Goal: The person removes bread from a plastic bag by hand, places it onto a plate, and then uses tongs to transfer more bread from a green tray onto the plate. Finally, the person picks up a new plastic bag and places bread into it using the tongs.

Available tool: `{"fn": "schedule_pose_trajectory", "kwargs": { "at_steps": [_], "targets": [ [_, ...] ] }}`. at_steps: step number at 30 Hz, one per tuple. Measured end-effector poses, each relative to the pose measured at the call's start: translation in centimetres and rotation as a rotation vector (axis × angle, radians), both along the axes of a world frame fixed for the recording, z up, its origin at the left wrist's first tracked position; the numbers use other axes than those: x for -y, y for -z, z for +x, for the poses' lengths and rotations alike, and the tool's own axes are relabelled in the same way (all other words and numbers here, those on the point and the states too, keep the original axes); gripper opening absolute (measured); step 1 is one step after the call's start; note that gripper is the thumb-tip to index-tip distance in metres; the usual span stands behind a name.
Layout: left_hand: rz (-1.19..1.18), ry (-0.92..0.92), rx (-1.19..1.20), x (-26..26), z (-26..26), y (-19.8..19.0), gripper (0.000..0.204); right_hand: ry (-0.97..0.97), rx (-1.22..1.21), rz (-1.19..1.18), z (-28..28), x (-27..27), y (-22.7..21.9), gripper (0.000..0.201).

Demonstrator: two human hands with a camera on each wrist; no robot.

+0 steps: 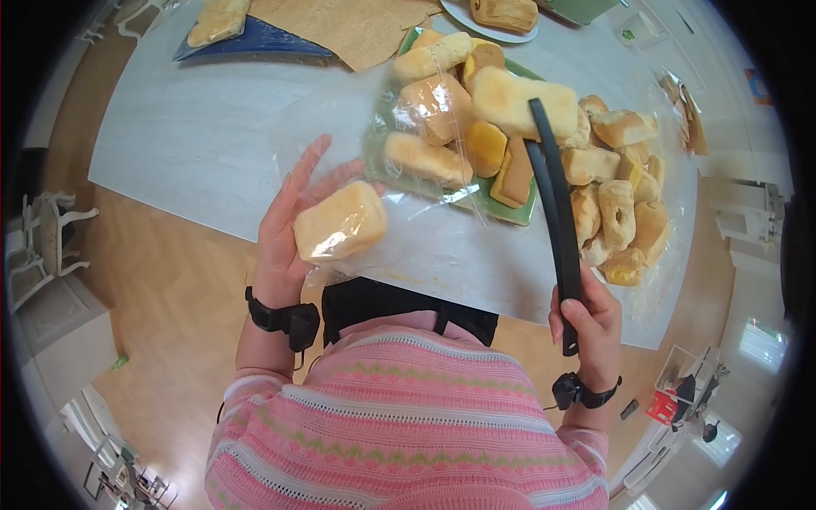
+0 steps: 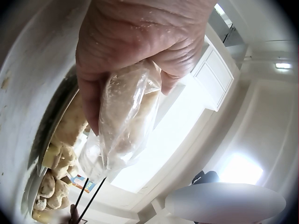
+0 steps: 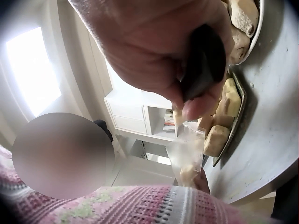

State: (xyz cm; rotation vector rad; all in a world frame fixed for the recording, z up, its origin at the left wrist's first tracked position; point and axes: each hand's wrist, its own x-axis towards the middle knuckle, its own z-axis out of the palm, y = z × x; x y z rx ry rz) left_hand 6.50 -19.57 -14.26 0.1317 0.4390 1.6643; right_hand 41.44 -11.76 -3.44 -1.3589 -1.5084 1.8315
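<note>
My left hand (image 1: 285,225) holds a clear plastic bag (image 2: 128,135) with a small pale bread loaf (image 1: 342,223) inside. In the left wrist view, fingers and thumb lie on opposite sides of the bagged loaf. The bag's loose, see-through end spreads over part of a green rectangular plate (image 1: 501,212) piled with bread rolls. My right hand (image 1: 593,327) grips black tongs (image 1: 557,225) near their joined end. The tongs' arms reach to a long pale roll (image 1: 510,98) at the plate's right side, one tip over its top and the other at its near edge.
Right of the plate lies a heap of assorted breads (image 1: 616,191). At the back are a blue tray (image 1: 255,38) with a loaf, brown paper (image 1: 348,25), and a white plate (image 1: 510,36) with a pastry. The table's near edge (image 1: 476,310) runs just before my body.
</note>
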Motion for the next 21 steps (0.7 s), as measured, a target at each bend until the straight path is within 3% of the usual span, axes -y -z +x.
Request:
{"fn": "schedule_pose_trajectory", "kwargs": {
  "at_steps": [5,8,10,14,17,21],
  "targets": [
    [0.023,0.022,0.005,-0.1,0.4,-0.3,0.061,-0.175,0.062,0.051,1.0,0.4,-0.4,0.051],
    [0.023,0.071,-0.103,-0.2,0.8,-0.5,0.066,-0.286,0.131,0.004,0.3,0.0,-0.9,0.05],
    [0.023,0.164,-0.325,-0.4,1.2,-0.4,0.076,-0.366,0.095,-0.097,-0.2,-0.5,-1.0,0.048],
    [0.092,0.141,-0.13,-0.8,3.1,-0.5,0.073,-0.462,0.097,-0.126,-1.9,-0.7,-1.0,0.048],
    [0.011,0.074,-0.186,-0.9,3.8,-1.2,0.071,-0.521,0.171,-0.063,-2.6,-0.7,-1.8,0.049],
    [-0.035,0.128,-0.294,-1.0,3.2,-1.4,0.075,-0.551,0.231,0.064,-1.4,-1.4,-3.6,0.049]
  ]
}}
